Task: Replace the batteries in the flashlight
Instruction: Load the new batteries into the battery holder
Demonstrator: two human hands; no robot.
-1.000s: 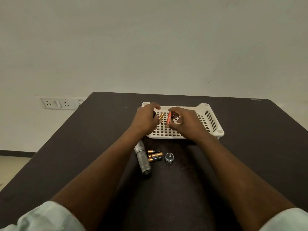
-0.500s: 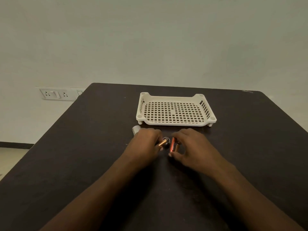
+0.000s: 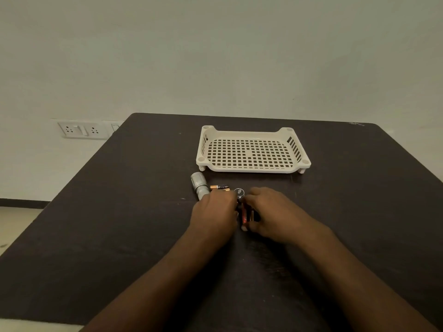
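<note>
A white perforated tray (image 3: 251, 152) sits on the dark surface (image 3: 119, 224), toward its far side, standing on short feet. Its grid floor shows through everywhere and nothing lies in it.

In front of the tray, 1 silver flashlight (image 3: 198, 184) lies on the surface with its wide head pointing away from the person; its lower body is hidden under the left hand (image 3: 214, 210). Just to the right of it, 1 black-and-copper battery (image 3: 219, 187) lies crosswise, with the edge of a 2nd one barely showing below it at the knuckles. 1 small round cap (image 3: 239, 192) stands just beyond the gap between the 2 hands; it bears some marking, too small to read.

The left hand lies knuckles up with its fingers curled down over the flashlight body and the batteries; what it grasps, if anything, cannot be told. The right hand (image 3: 271, 215) has its fingers and thumb bent around a red-and-copper battery (image 3: 244, 214) that lies lengthwise toward the person, between the 2 hands; a darker piece beside it may be another battery, but that is unclear. No brand name can be read on any battery.

On the wall at the left, a white plate carries 2 sockets (image 3: 82, 130).
</note>
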